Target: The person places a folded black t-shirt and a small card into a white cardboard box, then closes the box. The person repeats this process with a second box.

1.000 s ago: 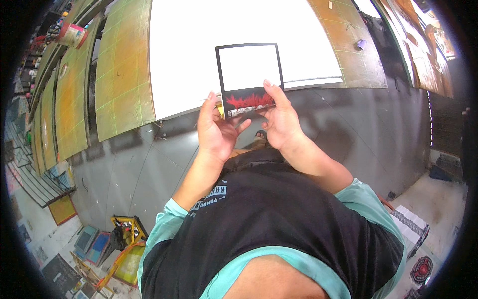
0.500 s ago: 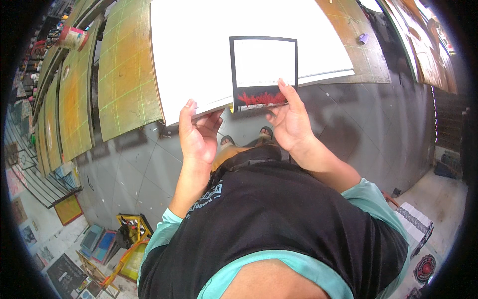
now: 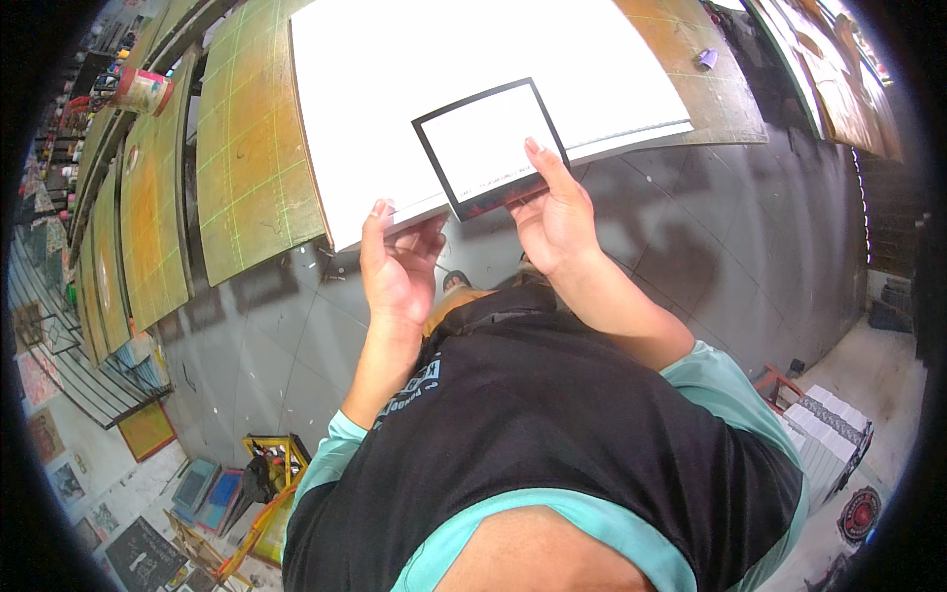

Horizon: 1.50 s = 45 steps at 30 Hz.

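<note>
A square white card with a black border and a dark red strip along its near edge (image 3: 485,141) is in my right hand (image 3: 557,225). The thumb lies on top of the card and the fingers are beneath it. The card is turned slantwise above a large stack of white sheets (image 3: 370,109) and sticks out past their near edge. At the stack's near left corner, my left hand (image 3: 400,276) grips the edge, thumb above and fingers partly hidden below.
Greenish-brown boards with green grid lines (image 3: 252,148) run along the left. A red and white can (image 3: 143,91) stands on them. A small purple object (image 3: 706,59) lies on the board at the far right. Yellow frames (image 3: 281,459) stand on the floor at lower left.
My right hand has moved left, turning the card anticlockwise and tilting it so its red strip shows less. The left hand stays at the edge of the stack.
</note>
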{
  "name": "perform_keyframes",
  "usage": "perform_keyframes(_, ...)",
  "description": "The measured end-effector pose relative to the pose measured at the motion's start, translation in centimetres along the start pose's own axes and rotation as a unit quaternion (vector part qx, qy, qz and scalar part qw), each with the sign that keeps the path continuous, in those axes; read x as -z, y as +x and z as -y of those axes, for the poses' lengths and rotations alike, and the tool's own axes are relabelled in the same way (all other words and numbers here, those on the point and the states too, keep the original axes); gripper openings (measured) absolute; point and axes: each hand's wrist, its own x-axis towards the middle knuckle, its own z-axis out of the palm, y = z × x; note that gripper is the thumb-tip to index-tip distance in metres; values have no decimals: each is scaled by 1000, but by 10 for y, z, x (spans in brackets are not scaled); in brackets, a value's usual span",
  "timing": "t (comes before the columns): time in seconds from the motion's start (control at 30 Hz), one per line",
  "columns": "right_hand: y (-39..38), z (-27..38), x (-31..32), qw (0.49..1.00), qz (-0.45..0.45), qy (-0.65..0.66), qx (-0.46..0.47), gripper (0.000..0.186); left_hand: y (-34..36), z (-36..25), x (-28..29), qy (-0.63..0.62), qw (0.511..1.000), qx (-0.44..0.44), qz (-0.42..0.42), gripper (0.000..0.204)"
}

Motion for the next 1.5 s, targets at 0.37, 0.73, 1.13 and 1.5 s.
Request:
perform_keyframes(0.37,-1,2,4,999,31,30,-6,42,-3,22,-30,48,993,73,83,39)
perform_keyframes(0.73,-1,-6,3,1000,-18,12,-19,31,6,35,-21,-92,995,26,38,36)
perform_keyframes(1.13,1,-10,7,999,-26,-33,-20,31,26,37,4,-158,984,-78,34,22)
perform_keyframes(1.5,-24,-20,-1,996,58,-50,-36,38,-18,15,23,-177,980,-86,26,26)
